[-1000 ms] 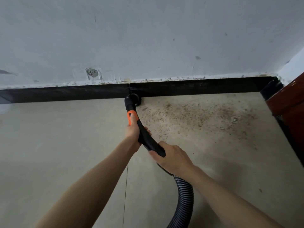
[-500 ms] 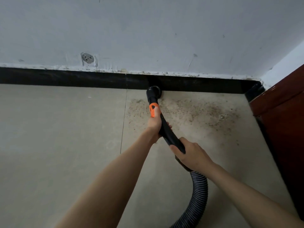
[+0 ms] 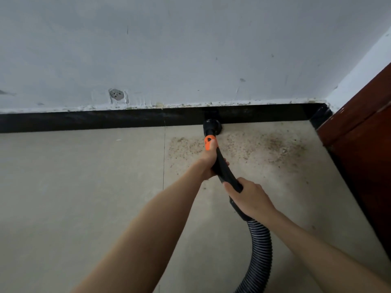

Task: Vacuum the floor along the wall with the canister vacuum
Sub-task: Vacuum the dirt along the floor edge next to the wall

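At the far edge of the floor (image 3: 84, 187), the vacuum nozzle (image 3: 212, 126) sits against the black skirting (image 3: 84, 121), amid brown debris (image 3: 264, 149). Left hand (image 3: 208, 163) grips the black wand (image 3: 225, 172) below its orange collar (image 3: 209, 143); right hand (image 3: 250, 197) grips the wand nearer, above the ribbed hose (image 3: 261, 246)

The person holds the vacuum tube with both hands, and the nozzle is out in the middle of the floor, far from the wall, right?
Not quite. Both hands, left hand and right hand, do hold the vacuum tube, but the head view shows the nozzle right against the black baseboard at the wall's foot.
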The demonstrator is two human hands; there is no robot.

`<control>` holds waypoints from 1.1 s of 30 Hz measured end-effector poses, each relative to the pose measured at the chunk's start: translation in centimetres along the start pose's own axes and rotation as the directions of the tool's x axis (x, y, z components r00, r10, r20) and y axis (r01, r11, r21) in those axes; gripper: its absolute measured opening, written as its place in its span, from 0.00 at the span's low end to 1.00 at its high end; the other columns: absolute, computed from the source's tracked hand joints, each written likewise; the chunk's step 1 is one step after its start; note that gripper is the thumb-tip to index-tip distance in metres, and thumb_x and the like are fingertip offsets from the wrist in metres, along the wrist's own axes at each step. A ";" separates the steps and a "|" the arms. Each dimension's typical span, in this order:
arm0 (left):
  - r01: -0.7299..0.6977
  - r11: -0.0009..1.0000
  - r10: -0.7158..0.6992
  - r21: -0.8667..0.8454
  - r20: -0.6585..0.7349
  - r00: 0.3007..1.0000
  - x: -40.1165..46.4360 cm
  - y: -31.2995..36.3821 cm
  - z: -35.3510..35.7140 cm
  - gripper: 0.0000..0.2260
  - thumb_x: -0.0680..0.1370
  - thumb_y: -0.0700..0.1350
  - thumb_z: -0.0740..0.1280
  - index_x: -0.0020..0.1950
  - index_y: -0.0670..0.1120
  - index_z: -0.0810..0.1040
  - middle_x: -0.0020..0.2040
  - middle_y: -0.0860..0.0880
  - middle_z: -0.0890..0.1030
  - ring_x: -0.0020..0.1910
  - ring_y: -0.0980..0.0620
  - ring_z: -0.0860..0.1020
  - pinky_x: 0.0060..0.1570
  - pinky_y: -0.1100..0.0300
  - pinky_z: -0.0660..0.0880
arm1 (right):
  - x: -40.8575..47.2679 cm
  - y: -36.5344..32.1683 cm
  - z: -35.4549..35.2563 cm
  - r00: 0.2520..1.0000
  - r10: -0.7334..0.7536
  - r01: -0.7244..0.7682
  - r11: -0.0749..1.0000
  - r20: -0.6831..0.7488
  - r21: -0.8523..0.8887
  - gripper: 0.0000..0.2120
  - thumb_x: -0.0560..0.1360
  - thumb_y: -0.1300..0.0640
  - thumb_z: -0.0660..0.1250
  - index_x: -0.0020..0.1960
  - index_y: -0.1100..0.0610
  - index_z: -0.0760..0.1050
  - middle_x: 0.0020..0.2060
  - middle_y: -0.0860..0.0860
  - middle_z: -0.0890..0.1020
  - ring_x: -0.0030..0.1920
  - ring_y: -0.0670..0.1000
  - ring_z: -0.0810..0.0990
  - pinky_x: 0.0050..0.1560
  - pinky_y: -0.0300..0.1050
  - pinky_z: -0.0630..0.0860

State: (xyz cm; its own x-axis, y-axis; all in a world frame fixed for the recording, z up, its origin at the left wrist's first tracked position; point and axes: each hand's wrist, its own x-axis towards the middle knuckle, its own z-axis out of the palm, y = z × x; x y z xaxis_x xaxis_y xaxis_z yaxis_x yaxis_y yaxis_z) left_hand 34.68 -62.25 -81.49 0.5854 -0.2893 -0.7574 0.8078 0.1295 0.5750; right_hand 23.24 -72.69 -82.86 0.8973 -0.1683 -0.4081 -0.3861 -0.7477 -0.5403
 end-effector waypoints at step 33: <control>-0.191 0.981 0.186 0.032 -0.424 0.886 -1.7 -3.3 -8.2 0.24 0.79 0.63 0.55 0.56 0.42 0.66 0.37 0.43 0.75 0.32 0.47 0.76 0.36 0.54 0.76 | -0.1 -3.0 4.6 0.925 -0.235 0.206 0.970 0.298 0.127 0.18 0.77 0.37 0.60 0.40 0.51 0.70 0.39 0.51 0.83 0.41 0.52 0.82 0.43 0.49 0.77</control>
State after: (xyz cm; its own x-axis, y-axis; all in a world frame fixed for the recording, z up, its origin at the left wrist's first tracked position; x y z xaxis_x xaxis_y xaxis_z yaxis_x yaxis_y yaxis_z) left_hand 31.58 -54.38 -84.66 0.6980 0.1700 -0.6956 0.6789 0.1519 0.7183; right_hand 23.36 -67.45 -84.60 0.8569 0.2116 -0.4700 -0.2172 -0.6787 -0.7016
